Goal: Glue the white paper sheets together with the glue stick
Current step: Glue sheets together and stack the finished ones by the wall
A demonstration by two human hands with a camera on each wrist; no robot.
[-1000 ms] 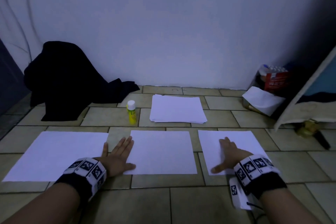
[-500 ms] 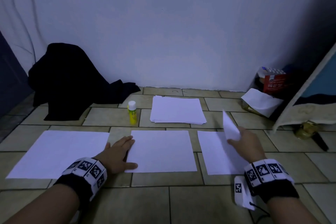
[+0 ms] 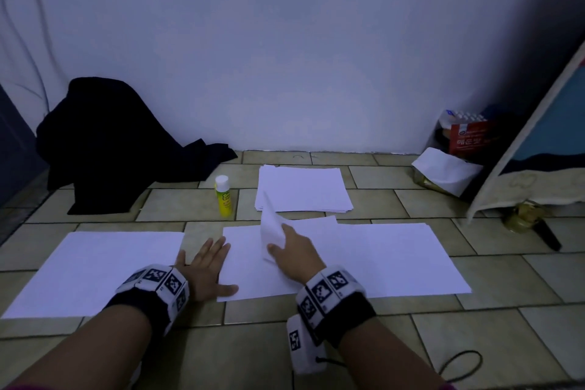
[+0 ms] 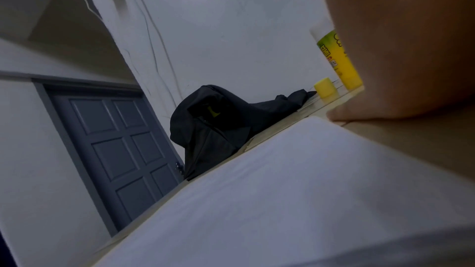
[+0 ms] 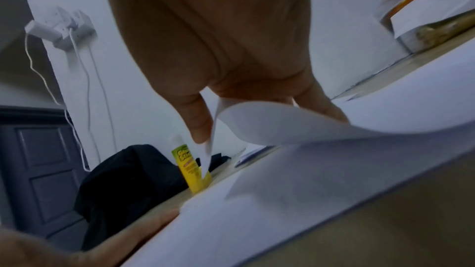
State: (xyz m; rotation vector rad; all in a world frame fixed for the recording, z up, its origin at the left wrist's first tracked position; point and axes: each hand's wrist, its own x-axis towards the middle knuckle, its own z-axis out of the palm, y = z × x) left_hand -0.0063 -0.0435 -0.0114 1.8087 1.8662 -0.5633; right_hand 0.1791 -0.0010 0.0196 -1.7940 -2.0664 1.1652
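White sheet, head view: my right hand [image 3: 292,250] pinches the right sheet [image 3: 395,256] by its left edge, dragged over the middle sheet [image 3: 247,263]; a crooked overlap would set the join skewed.
Left wrist view: my left hand [image 4: 401,48] lies flat and open; light pressure lets paper slide.
Right wrist view: the curled edge could crease; the glue stick [image 5: 191,170] stands capped at 11 o'clock.
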